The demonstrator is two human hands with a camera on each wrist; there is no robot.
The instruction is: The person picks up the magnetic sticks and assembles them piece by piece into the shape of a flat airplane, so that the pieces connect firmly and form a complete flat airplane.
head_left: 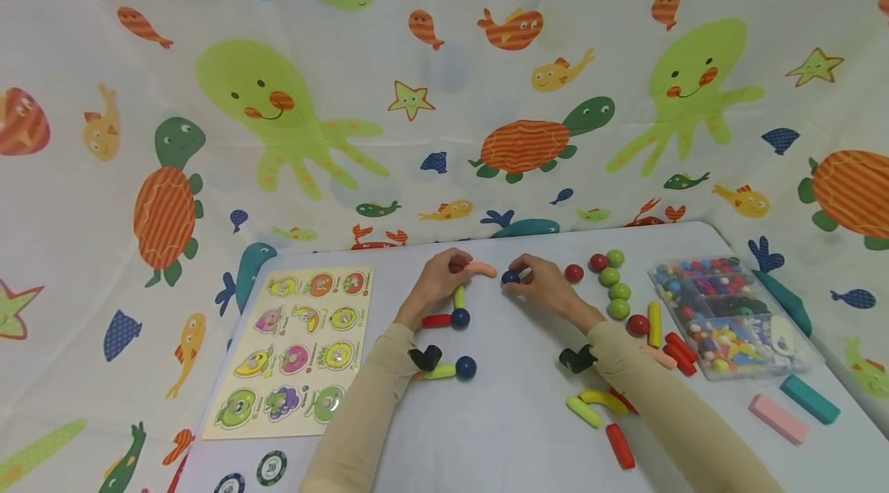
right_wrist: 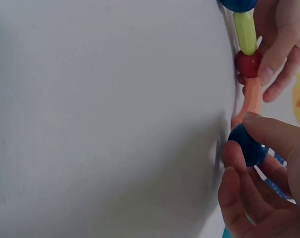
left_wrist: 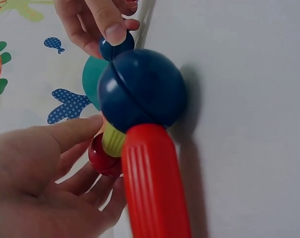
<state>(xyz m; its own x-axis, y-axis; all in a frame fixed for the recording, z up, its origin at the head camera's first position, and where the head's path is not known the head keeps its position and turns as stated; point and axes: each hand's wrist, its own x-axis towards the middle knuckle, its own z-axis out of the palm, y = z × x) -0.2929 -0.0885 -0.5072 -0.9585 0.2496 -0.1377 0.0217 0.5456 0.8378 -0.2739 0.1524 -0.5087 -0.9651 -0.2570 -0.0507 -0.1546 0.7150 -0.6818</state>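
My left hand (head_left: 437, 278) holds a red ball (right_wrist: 248, 63), mostly covered by the fingers in the head view. From that ball, a salmon curved stick (head_left: 482, 269) points right and a lime stick (head_left: 459, 298) runs toward me to a blue ball (head_left: 461, 319). A red stick (left_wrist: 152, 183) is joined to that blue ball. Between thumb and fingers, my right hand (head_left: 545, 286) pinches another blue ball (right_wrist: 249, 144), close to the curved stick's free end. Nearer me, a separate lime stick (head_left: 439, 372) is joined to a blue ball (head_left: 466, 367).
At left lies a fruit puzzle board (head_left: 292, 350) with poker chips (head_left: 272, 468) below it. Red and green balls (head_left: 610, 277) stand right of my hands, beyond them a bead case (head_left: 736, 315). Loose sticks (head_left: 620, 446) lie by my right forearm; a pink block (head_left: 779, 418) sits further right.
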